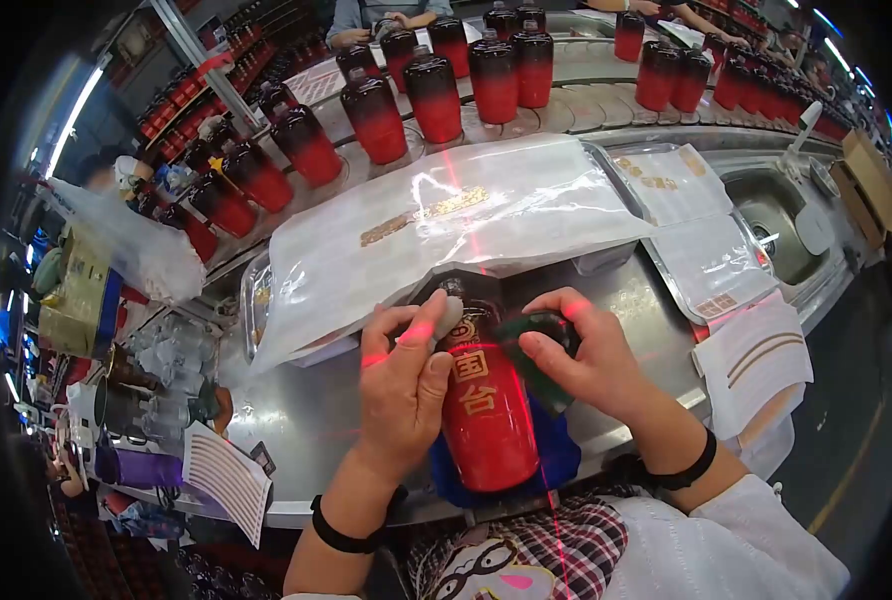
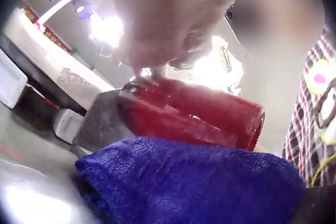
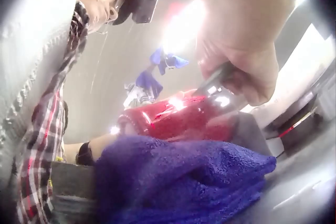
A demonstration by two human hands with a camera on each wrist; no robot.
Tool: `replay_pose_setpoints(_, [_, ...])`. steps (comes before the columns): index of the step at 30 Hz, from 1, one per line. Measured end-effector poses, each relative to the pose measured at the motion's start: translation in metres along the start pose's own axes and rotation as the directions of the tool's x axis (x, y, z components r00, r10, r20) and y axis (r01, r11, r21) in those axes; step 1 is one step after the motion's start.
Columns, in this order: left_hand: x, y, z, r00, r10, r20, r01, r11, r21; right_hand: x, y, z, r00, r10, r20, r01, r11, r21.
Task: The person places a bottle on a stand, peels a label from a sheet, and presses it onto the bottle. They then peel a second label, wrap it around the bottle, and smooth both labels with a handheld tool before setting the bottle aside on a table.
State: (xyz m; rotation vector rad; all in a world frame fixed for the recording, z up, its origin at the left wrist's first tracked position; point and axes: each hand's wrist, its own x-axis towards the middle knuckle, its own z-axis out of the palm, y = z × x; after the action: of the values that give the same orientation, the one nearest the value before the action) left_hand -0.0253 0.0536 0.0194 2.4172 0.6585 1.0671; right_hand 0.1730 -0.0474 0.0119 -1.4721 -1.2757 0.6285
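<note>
A red bottle with a black top and gold characters (image 1: 491, 425) lies on a blue cloth (image 1: 563, 450); the left wrist view shows the bottle (image 2: 197, 113) on the cloth (image 2: 184, 182) from the side. The left hand (image 1: 403, 385) is at the bottle's upper left, a small whitish piece (image 1: 450, 314) at its fingertips near the gold emblem. The right hand (image 1: 594, 358) pinches a dark green piece (image 1: 541, 370) against the bottle's right side. In the right wrist view the right hand (image 3: 247, 66) holds that dark piece over the bottle (image 3: 184, 119).
A translucent sheet with gold decals (image 1: 366, 270) covers a tray beyond the bottle. Several red-black bottles (image 1: 431, 105) line the conveyor behind. Decal sheets (image 1: 761, 360) hang at the right edge, near a sink (image 1: 774, 225). Another striped sheet (image 1: 224, 478) and a purple bottle (image 1: 146, 467) are at left.
</note>
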Motion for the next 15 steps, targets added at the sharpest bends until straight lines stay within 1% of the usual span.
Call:
replay_pose_setpoints(1, [0.001,0.001,-0.002,0.998,0.057,-0.002,-0.057,0.995,0.077,0.000,-0.002,-0.001,1.000,-0.010,-0.008,0.010,1.000,-0.008])
replay_pose_setpoints(3, [-0.005,0.009,-0.007,0.984,0.172,0.051,-0.178,0.968,0.176,0.002,-0.003,-0.004,1.000,-0.005,-0.007,0.005,0.999,0.052])
replay_pose_setpoints(4, [-0.010,0.012,-0.008,0.971,0.224,0.083,-0.238,0.946,0.222,0.002,-0.003,-0.005,1.000,0.000,-0.006,0.000,0.997,0.083])
replay_pose_setpoints(5, [-0.013,0.013,-0.006,0.965,0.250,0.082,-0.262,0.937,0.232,0.002,-0.003,-0.006,1.000,0.006,0.002,-0.007,0.995,0.102])
replay_pose_setpoints(7, [-0.016,0.015,-0.005,0.965,0.247,0.092,-0.262,0.935,0.239,0.002,-0.004,-0.005,1.000,0.017,0.026,-0.021,0.990,0.139])
replay_pose_setpoints(8, [-0.017,0.016,-0.006,0.965,0.246,0.094,-0.262,0.934,0.244,0.001,-0.006,-0.005,0.999,0.026,0.043,-0.032,0.992,0.126])
replay_pose_setpoints(10, [-0.018,0.013,-0.004,0.977,0.208,0.034,-0.211,0.960,0.186,0.001,-0.010,-0.007,0.996,0.043,0.075,-0.050,0.994,0.098])
replay_pose_setpoints(13, [-0.022,0.008,-0.002,0.991,0.128,-0.050,-0.121,0.985,0.126,0.003,-0.006,-0.002,0.997,-0.080,-0.006,0.080,0.993,0.088])
replay_pose_setpoints(14, [-0.023,0.008,-0.002,0.992,0.095,-0.077,-0.086,0.990,0.111,0.003,-0.005,-0.001,0.999,-0.051,0.001,0.051,0.993,0.108])
replay_pose_setpoints(15, [-0.023,0.008,-0.002,0.994,0.079,-0.075,-0.071,0.992,0.102,0.004,-0.005,0.000,1.000,-0.023,0.011,0.021,0.991,0.129])
